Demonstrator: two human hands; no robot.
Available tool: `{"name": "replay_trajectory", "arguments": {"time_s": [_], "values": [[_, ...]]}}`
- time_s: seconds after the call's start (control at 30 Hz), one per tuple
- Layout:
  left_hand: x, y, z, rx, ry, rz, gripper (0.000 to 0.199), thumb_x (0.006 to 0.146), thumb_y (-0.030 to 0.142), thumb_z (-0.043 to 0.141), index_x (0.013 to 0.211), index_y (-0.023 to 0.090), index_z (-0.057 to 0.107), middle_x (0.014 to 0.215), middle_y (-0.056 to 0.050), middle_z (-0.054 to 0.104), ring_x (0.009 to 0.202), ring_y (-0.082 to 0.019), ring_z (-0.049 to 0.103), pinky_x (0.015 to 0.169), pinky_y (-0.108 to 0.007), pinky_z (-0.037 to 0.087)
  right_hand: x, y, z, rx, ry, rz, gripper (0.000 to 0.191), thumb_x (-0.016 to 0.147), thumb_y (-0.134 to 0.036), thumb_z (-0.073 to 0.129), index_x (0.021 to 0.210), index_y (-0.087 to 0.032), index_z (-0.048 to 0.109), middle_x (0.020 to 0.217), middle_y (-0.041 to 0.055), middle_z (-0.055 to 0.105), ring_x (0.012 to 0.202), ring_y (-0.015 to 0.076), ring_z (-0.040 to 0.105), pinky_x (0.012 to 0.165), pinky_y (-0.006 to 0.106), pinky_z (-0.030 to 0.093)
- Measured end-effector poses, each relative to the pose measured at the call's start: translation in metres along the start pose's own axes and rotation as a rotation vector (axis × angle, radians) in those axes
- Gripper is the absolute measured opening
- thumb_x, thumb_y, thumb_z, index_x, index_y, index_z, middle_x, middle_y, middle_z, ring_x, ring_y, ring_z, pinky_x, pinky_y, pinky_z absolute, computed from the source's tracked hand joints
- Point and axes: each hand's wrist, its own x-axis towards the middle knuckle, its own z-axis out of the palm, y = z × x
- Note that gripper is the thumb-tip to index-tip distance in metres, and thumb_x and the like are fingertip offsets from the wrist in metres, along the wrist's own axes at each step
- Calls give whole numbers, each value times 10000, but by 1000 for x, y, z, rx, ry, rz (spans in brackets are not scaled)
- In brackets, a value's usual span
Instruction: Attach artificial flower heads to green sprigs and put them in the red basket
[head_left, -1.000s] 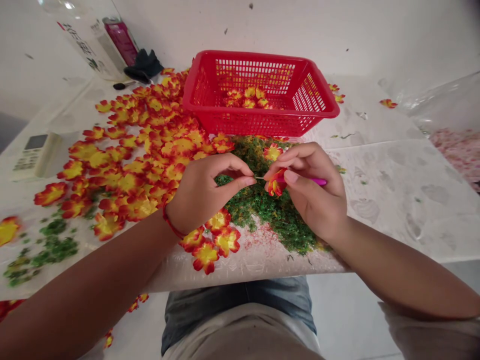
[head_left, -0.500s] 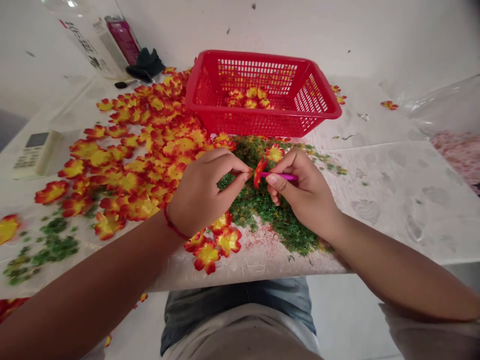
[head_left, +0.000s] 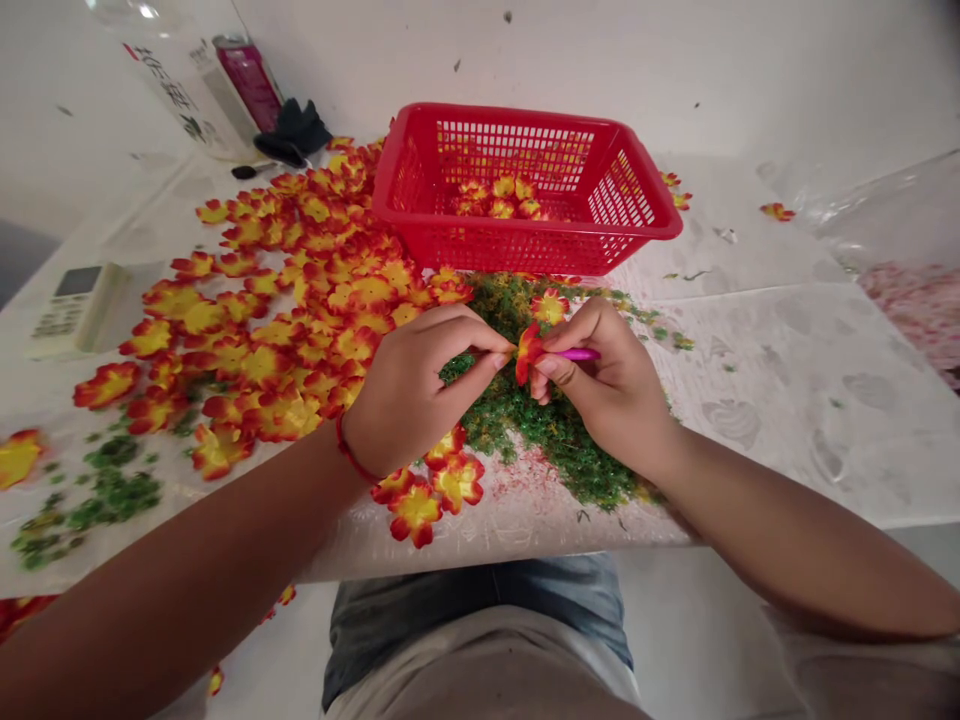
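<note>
My left hand (head_left: pixel 424 390) and my right hand (head_left: pixel 607 385) meet above a patch of green foliage crumbs (head_left: pixel 540 425). A red-and-yellow fabric flower (head_left: pixel 529 352) sits on a thin magenta stem (head_left: pixel 577 354), and my right fingers pinch both. My left thumb and forefinger pinch against the flower's left side, apparently on the stem's thin tip, which is hidden by the fingertips. Many loose flowers (head_left: pixel 300 320) lie in a heap to the left of my hands.
A red plastic mesh basket (head_left: pixel 525 190) with several flowers inside stands beyond my hands. Further back are a clear bottle (head_left: pixel 184 85), a magenta container (head_left: pixel 251 85) and a black cloth (head_left: pixel 292 130). A white remote (head_left: pixel 79 310) lies left; a plastic bag (head_left: pixel 900 250) lies right.
My hands have drawn closer together. The flower has shifted from low under my right fingers to stand up between my hands, and less of the magenta stem shows.
</note>
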Motion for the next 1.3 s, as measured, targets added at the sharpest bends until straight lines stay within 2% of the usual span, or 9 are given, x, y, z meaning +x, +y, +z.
{"name": "replay_trajectory", "arguments": {"time_s": [0.33, 0.67, 0.87, 1.0, 1.07, 1.17, 1.23, 1.3], "values": [[-2, 2, 0, 42, -7, -9, 136, 1090, 180, 694, 1003, 220, 791, 1023, -53, 831, 966, -211, 782, 927, -327, 623, 0, 2, 0, 29, -13, -1, 225, 1069, -294, 839, 1001, -258, 628, 787, -58, 749, 654, 107, 725, 615, 239, 612], [0, 1, 2, 22, -24, 21, 131, 1082, 127, 691, 997, 198, 760, 1007, -39, 805, 959, -192, 766, 932, -304, 603, -1, 2, 0, -3, 0, 25, 266, 1064, -375, 845, 977, -258, 622, 772, -53, 731, 640, 119, 715, 597, 254, 614], [2, 2, -2, 128, -68, 70, 101, 1136, 228, 697, 1099, 209, 789, 1102, -69, 830, 1038, -225, 784, 979, -336, 610, 3, -2, -2, -6, -26, 13, 344, 1014, -436, 902, 983, -268, 604, 751, -61, 727, 617, 130, 701, 572, 269, 594], [3, 6, -4, 130, -84, 69, 98, 1132, 218, 680, 1112, 203, 775, 1133, -80, 827, 1070, -234, 786, 984, -356, 619, 0, -7, -2, -23, -39, 33, 311, 1031, -416, 883, 977, -267, 616, 730, -60, 719, 599, 134, 686, 561, 277, 572], [4, 7, -9, 95, -53, 55, 67, 1101, 209, 705, 1066, 218, 761, 1082, -57, 823, 1003, -222, 783, 924, -358, 625, -3, -8, -2, -46, 45, -11, 278, 1050, -392, 858, 969, -276, 618, 708, -60, 701, 560, 135, 649, 526, 284, 527], [14, 7, -23, 73, 80, 19, 99, 1073, 211, 743, 980, 243, 728, 1004, -10, 806, 932, -192, 763, 894, -364, 627, -4, -7, -3, -50, 255, -157, 268, 1052, -376, 847, 948, -304, 611, 672, -69, 644, 509, 141, 568, 473, 305, 447], [32, 3, -35, 89, 199, -5, 123, 1075, 214, 763, 964, 241, 717, 983, 24, 793, 916, -157, 740, 904, -348, 630, -3, -6, -3, -41, 348, -218, 265, 1043, -370, 852, 938, -316, 615, 668, -68, 627, 506, 149, 540, 463, 318, 428], [61, -6, -44, 168, 337, 9, 124, 1045, 189, 805, 958, 217, 719, 950, 58, 778, 875, -112, 704, 857, -295, 621, -3, -5, -3, -41, 386, -239, 247, 1042, -349, 850, 941, -316, 627, 665, -66, 629, 508, 151, 540, 460, 321, 427]]}}
